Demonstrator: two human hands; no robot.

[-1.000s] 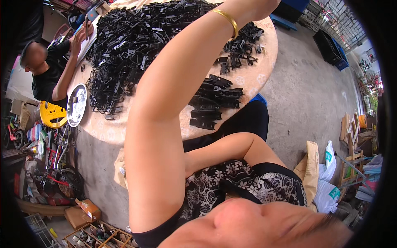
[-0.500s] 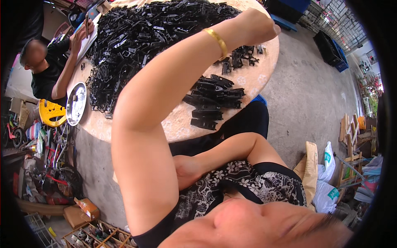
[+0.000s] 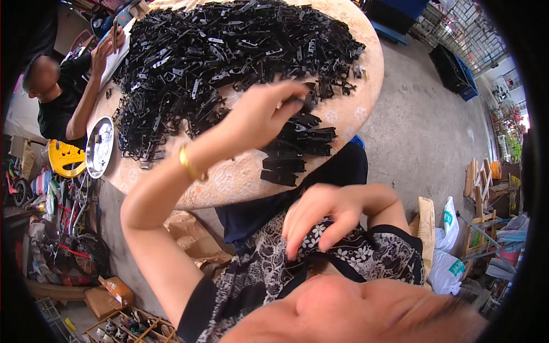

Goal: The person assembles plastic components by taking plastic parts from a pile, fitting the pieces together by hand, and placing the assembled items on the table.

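A large heap of black plastic parts [image 3: 240, 43] covers much of the round table [image 3: 229, 186], which has a pale flowered cover. My left hand [image 3: 260, 117], with a gold bangle [image 3: 191, 164] on its wrist, hovers over the table's near side. Its thumb and index finger close on a black plastic part [image 3: 307, 102], blurred and partly hidden. Just below lie neat rows of the same parts [image 3: 294, 146]. My right hand [image 3: 323, 214] is in front of my patterned top, its slightly blurred fingers spread, with nothing visible in it.
Across the table at left, a person in black [image 3: 71, 94] holds a dark, slim object. A shiny metal tray [image 3: 101, 147] stands at the table's left edge near a yellow stool [image 3: 67, 157]. Brown paper [image 3: 197, 237] lies below the table; sacks [image 3: 449, 268] and crates [image 3: 452, 71] stand at right.
My left hand has come back from the table's far right side toward the neat rows. The right hand has moved from beside my left upper arm to before my chest, fingers now spread.
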